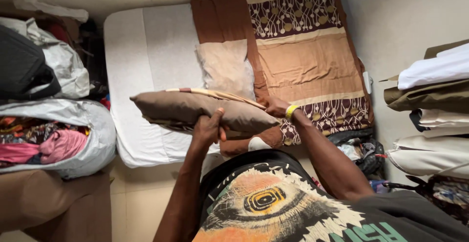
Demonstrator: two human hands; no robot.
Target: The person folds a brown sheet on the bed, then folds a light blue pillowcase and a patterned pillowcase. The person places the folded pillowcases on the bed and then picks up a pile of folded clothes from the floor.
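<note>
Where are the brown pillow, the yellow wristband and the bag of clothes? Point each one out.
brown pillow [195, 109]: head view, on the middle of its brown cover.
yellow wristband [291, 111]: head view, on the band at the right wrist.
bag of clothes [95, 124]: head view, on its grey outer wall.

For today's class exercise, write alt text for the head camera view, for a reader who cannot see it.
A person's left hand and right hand hold a plump brown fabric pillow above a white-sheeted mattress, where a brown patterned blanket and a beige pillow lie. An open grey bag of clothes sits to the left.
</note>
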